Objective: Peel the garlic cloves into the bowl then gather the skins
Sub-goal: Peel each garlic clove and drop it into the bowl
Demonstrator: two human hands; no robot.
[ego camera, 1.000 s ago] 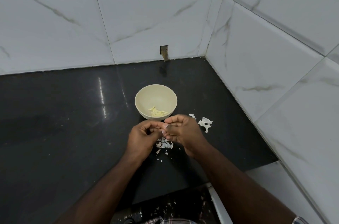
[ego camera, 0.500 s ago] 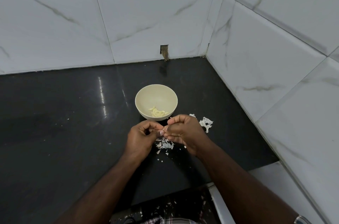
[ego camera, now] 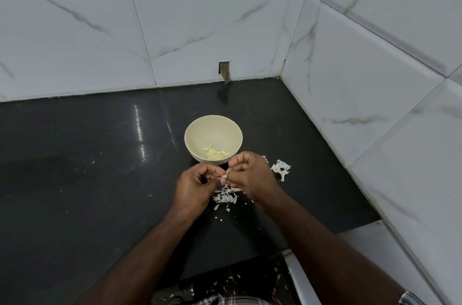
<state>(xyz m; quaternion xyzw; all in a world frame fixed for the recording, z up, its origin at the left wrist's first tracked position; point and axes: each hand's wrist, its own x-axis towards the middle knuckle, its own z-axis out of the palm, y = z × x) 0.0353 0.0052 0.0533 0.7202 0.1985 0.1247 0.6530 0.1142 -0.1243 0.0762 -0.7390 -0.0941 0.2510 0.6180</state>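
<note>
Pinkish garlic clove (ego camera: 224, 176) sits pinched between my left hand (ego camera: 197, 183) and right hand (ego camera: 250, 174), both curled tight on it, just above the table (ego camera: 87, 167). Under them lies a heap of skins (ego camera: 226, 196); another clump (ego camera: 281, 169) rests to the right. Beyond, the cream bowl (ego camera: 195, 129) holds several peeled cloves (ego camera: 215, 152). I judge peeling well underway; gathering the skins is not yet done.

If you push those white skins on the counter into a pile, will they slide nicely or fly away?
The skins look thin, curled and papery, so probably very light; a quick push may scatter them. They lie as many small flakes on a glossy counter, so they would likely slide easily, though tiny bits may get left behind.
</note>
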